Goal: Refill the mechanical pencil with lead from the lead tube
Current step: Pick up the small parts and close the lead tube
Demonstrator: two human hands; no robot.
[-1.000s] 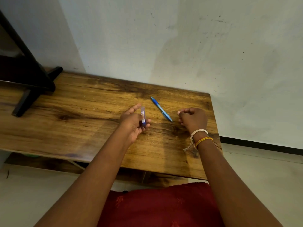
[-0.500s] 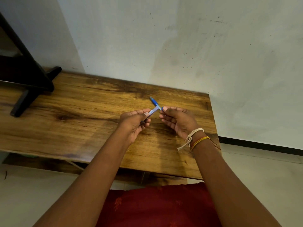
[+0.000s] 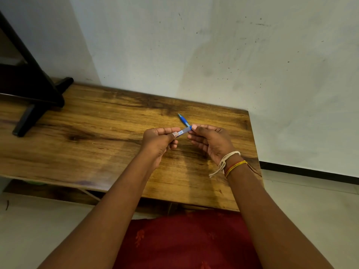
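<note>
**Wooden table, two things on it**

Brown wooden table (image 3: 97,148) against a white wall. Blue pencil (image 3: 183,119) lies flat on it just past where the two hands pinch the tube, tip pointing away toward the wall, rear end hidden behind the fingers. Black stand (image 3: 29,105) sits well off to the left of the grip, at the table's far-left part.

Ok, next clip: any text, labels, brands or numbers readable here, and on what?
Lead tube: a white label with blue print near the left hand, too small and blurred to read.
Mechanical pencil: no marking visible.
Nothing else carries text.
</note>
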